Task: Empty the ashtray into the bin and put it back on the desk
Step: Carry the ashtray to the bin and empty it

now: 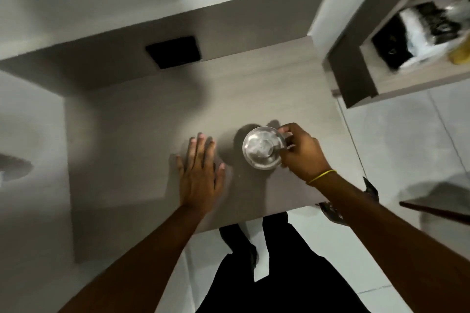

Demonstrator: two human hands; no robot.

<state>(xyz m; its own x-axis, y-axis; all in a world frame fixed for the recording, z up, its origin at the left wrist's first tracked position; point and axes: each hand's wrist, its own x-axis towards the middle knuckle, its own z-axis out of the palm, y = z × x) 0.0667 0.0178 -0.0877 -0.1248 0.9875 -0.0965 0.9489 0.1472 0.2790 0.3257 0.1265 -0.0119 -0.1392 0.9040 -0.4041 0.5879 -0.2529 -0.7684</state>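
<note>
Ashtray (262, 147), a round glass one, sits on the desk (142, 119) with the right hand (301, 152) closed on its right rim, fingers pinching the edge. Left hand (201, 173) lies flat and spread on the desk, just left of it. Lifting level would keep any ash inside. Nothing crowds the hand; an open shelf (407, 63) stands well beyond its right, and no bin is visible.

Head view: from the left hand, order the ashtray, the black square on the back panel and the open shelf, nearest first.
1. Ashtray, just right of the left hand, gripped by the right hand.
2. Black square, farther back.
3. Open shelf, far upper right.
</note>
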